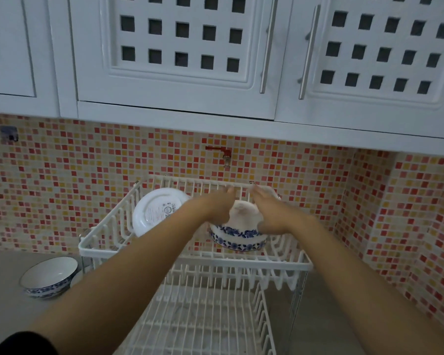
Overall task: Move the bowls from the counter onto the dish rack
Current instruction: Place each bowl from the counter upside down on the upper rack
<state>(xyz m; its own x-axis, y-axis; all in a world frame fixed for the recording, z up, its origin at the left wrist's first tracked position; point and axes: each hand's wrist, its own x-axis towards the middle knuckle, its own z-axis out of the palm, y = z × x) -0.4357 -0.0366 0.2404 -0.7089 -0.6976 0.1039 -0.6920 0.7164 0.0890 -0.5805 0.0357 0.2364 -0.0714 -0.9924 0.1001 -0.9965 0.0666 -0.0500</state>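
Up top, both hands are at the upper tier of the dish rack. Left hand is flat against the left flank of an upturned bowl, fingers stretched toward the back rail. Right hand mirrors it on the right flank. Motion blur smears the fingertips, so whether they press the bowl or have just let go is hard to say; they look loosely spread, cupping more than clamping.

Bowl sits rim-down (blue floral band at the bottom, white foot ring up) on the upper tier's wires, right of centre. A white plate stands tilted in the slots to its left, near the left forearm but apart from the bowl.

Doing this step well: settle the rim across several wires so the bowl cannot rock, and check that it stays level before lifting both palms straight up and away. Keep the left elbow clear of the plate on withdrawal.

Outward: one more blue-patterned bowl stands upright on the grey counter, left of the rack and near its corner post. My judgement: it goes next. Lower tier shows nothing in it. Behind, mosaic tile and a small red tap; white cabinets overhead.
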